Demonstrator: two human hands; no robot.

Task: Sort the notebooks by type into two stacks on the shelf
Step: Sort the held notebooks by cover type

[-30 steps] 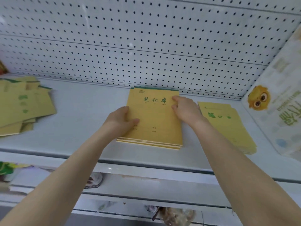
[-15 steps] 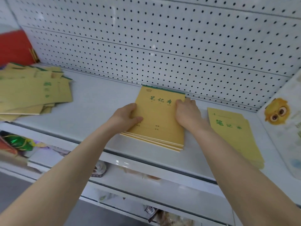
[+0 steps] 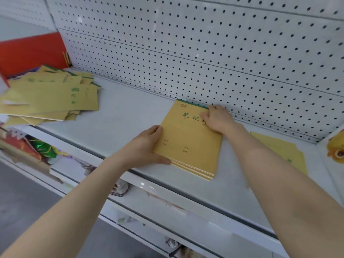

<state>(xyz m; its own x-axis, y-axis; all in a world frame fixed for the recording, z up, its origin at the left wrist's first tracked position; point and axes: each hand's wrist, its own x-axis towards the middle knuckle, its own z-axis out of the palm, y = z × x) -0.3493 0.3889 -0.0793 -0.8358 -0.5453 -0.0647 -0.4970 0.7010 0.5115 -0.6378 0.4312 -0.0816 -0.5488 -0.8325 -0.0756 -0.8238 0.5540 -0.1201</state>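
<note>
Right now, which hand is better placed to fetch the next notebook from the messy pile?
Probably the left hand: it grips the left edge of the stack, nearer the pile. The right hand is farther away.

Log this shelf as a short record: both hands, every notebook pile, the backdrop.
left hand: grips the middle stack at its near left corner
right hand: holds the middle stack's far right corner, fingers curled on the cover
middle stack: tidy, green spine toward the pegboard
left pile: loose, fanned out
right stack: flat, partly hidden by the right forearm
shelf: white, carries all three
red board: stands behind the left pile
</note>
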